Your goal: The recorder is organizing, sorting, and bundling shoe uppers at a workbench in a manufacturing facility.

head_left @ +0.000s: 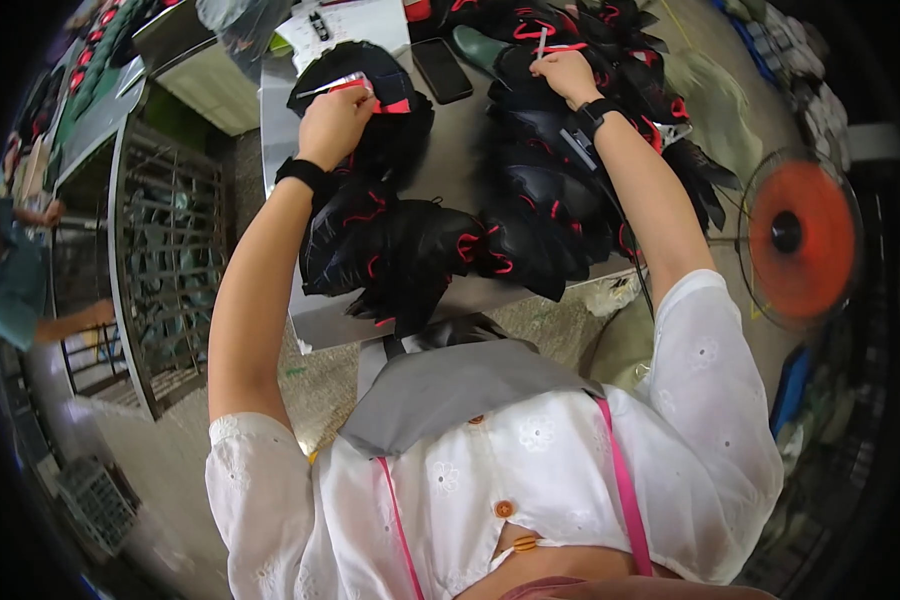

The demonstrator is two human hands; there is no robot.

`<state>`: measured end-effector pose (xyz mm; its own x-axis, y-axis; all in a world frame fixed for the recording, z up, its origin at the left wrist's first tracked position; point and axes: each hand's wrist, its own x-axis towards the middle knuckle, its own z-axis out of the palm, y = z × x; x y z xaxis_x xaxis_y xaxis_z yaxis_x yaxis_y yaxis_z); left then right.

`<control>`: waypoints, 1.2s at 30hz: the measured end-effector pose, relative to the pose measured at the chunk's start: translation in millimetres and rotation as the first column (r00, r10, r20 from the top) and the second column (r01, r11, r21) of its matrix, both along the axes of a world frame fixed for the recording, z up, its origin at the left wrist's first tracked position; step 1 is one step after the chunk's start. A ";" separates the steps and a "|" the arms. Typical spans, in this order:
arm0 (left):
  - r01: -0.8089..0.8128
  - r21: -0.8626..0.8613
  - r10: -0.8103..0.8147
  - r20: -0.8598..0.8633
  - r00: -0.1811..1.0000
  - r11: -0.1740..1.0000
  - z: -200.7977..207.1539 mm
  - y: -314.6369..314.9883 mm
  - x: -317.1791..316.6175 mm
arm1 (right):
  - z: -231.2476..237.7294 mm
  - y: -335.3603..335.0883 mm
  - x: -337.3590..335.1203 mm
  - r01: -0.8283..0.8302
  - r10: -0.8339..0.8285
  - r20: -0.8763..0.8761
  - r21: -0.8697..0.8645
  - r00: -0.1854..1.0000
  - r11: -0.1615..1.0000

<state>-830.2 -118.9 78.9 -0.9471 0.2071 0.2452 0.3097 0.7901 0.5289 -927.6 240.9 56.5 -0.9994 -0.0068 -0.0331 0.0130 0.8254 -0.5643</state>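
My left hand is closed at the edge of a black shoe upper with a red patch, far left on the table. A slim silvery strip shows beside its fingertips; whether the hand grips it is unclear. Out at the far right, my right hand pinches a slim pale stick above a pile of black and red uppers. More such uppers lie bunched along the near side of the table. Both wrists wear black bands.
A black phone lies between my hands, near a white paper. On the right an orange fan spins. To the left are a metal rack cart and a person in a teal shirt. A crate sits on the floor.
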 end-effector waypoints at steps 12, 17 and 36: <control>0.003 0.286 0.002 -0.016 1.000 0.958 22.8 1.2 -10.3 | 55.2 -177.2 87.1 -0.484 0.522 -0.142 0.233 0.841 0.843; 0.042 0.215 -0.035 -0.036 0.999 0.976 13.2 -17.8 -16.5 | 71.7 -156.6 116.4 -0.584 0.584 0.037 0.105 0.811 0.805; 0.077 -0.022 -0.079 -0.129 0.988 0.997 55.9 153.9 0.7 | 10.5 3.7 7.4 0.133 -0.135 0.043 0.054 0.990 0.990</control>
